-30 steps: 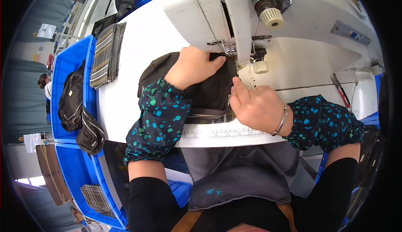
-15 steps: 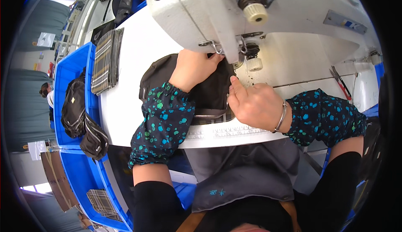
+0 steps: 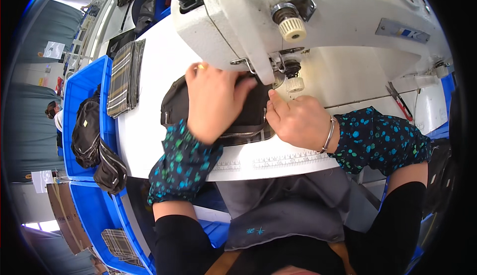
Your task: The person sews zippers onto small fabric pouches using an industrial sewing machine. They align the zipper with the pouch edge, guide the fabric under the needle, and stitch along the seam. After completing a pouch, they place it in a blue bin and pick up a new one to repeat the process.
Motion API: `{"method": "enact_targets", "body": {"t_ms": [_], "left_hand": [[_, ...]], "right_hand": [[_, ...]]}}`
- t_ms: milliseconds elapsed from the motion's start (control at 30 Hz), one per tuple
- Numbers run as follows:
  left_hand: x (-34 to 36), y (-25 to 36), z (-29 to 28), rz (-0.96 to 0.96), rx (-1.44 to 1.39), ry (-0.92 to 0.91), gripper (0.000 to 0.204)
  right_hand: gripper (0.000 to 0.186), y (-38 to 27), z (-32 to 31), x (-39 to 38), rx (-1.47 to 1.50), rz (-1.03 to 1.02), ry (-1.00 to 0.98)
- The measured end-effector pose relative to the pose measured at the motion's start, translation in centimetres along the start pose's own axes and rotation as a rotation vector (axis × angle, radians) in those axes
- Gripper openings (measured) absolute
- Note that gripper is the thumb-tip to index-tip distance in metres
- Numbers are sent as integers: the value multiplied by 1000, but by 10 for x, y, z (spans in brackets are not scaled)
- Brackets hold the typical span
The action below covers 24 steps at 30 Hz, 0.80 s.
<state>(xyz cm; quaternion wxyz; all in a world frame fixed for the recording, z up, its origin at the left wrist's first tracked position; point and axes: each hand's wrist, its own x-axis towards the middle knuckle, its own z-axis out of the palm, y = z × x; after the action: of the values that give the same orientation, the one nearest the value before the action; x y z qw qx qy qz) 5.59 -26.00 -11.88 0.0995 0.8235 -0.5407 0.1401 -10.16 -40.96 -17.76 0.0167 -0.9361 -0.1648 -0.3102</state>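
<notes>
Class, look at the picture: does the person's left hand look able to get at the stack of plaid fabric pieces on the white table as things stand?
Probably yes. The left hand lies flat on the dark bag, and the plaid stack sits to its left on the same white table, with only bare tabletop between them and nothing barring the way.

A silver-blue nameplate [image 3: 401, 31] sits on the white sewing machine [image 3: 323, 12].

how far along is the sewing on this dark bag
Done: the dark bag already has a zipper sewn in. In hand: left hand presses it flat while right hand guides it at the sewing machine needle. How much seam is left cannot be seen.
</notes>
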Motion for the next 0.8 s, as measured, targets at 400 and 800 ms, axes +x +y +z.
{"method": "enact_targets", "body": {"t_ms": [400, 800], "left_hand": [[-45, 39, -10, 146, -88, -180, 42], [-45, 50, -10, 83, -88, -64, 19]], "right_hand": [[22, -29, -26, -10, -13, -94, -72], [28, -30, -29, -8, 21, -135, -129]]}}
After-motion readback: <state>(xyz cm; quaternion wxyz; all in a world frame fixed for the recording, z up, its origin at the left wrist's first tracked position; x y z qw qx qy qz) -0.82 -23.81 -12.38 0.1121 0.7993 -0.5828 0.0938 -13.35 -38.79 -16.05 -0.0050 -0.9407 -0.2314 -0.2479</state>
